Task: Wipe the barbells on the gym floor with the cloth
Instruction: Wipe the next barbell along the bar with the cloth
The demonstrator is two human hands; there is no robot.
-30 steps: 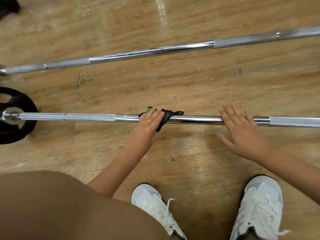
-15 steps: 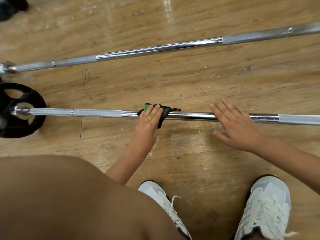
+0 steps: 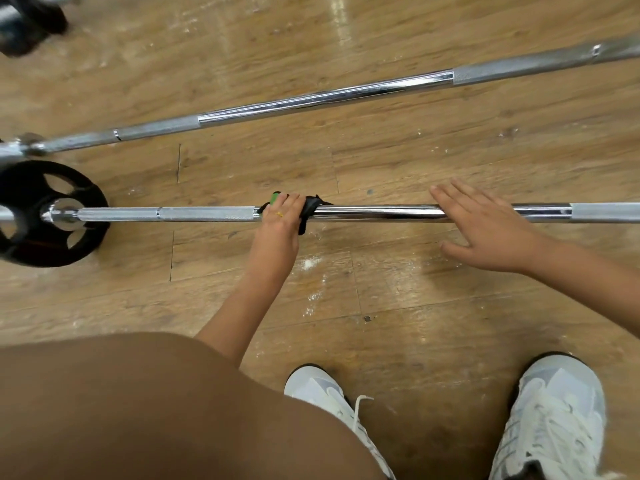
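Observation:
Two chrome barbells lie on the wooden gym floor. The near barbell (image 3: pixel 374 213) runs left to right in front of me, with a black weight plate (image 3: pixel 31 237) on its left end. My left hand (image 3: pixel 282 220) grips a black cloth with a green patch (image 3: pixel 310 211) wrapped over this bar, just right of the knurled section. My right hand (image 3: pixel 485 223) lies flat, fingers straight, on the smooth chrome farther right. The far barbell (image 3: pixel 329 95) slants across the floor behind.
My knee fills the lower left and my two white trainers (image 3: pixel 550 420) stand at the bottom. White dust specks mark the wooden floor (image 3: pixel 415 289) near the bar. Dark gym gear (image 3: pixel 27 22) sits at the top left corner.
My left hand has slid the cloth a little leftwards along the near bar, up to the knurled section. My right hand stays flat on the bar.

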